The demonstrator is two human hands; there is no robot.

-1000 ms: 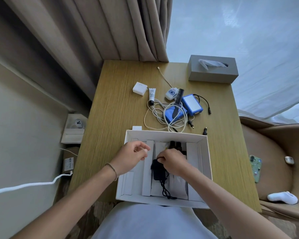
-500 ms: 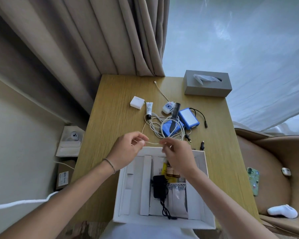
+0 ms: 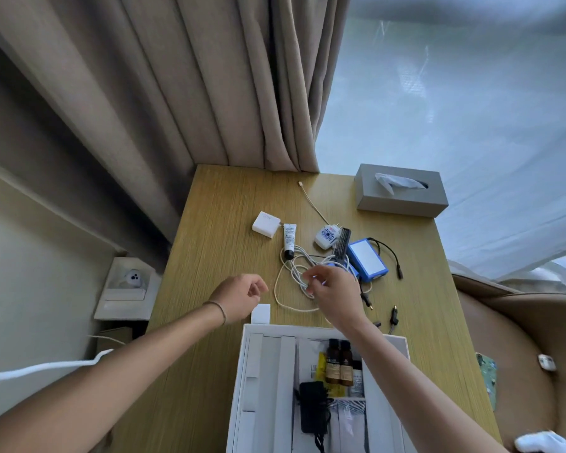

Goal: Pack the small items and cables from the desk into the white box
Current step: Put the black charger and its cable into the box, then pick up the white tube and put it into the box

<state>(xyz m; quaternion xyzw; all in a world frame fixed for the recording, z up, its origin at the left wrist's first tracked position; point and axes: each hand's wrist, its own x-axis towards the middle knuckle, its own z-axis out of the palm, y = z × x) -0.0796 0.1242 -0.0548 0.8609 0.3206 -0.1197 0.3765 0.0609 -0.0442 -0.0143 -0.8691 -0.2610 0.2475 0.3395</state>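
Note:
The white box (image 3: 242,380) lies at the desk's near edge, holding a black adapter (image 3: 312,411) and small brown bottles (image 3: 339,362). Beyond it a tangled white cable (image 3: 291,273) lies on the desk. My right hand (image 3: 332,294) is over that tangle, fingertips pinched on a strand of it. My left hand (image 3: 241,297) hovers to the left of the cable, fingers loosely curled, holding nothing. Farther back lie a white charger cube (image 3: 266,224), a small tube (image 3: 289,239), a white-and-blue plug (image 3: 325,237), a black comb (image 3: 342,245) and a blue pack (image 3: 366,260) with black leads.
A grey tissue box (image 3: 401,191) stands at the desk's far right corner. A small white block (image 3: 261,313) lies just beyond the box. A thin beige cable (image 3: 312,202) runs toward the curtain. A brown chair (image 3: 520,354) with a phone sits to the right.
Both hands left the box and moved forward over the desk. My right hand now pinches the white cable tangle; my left has drifted apart from it. The camera tilted upward.

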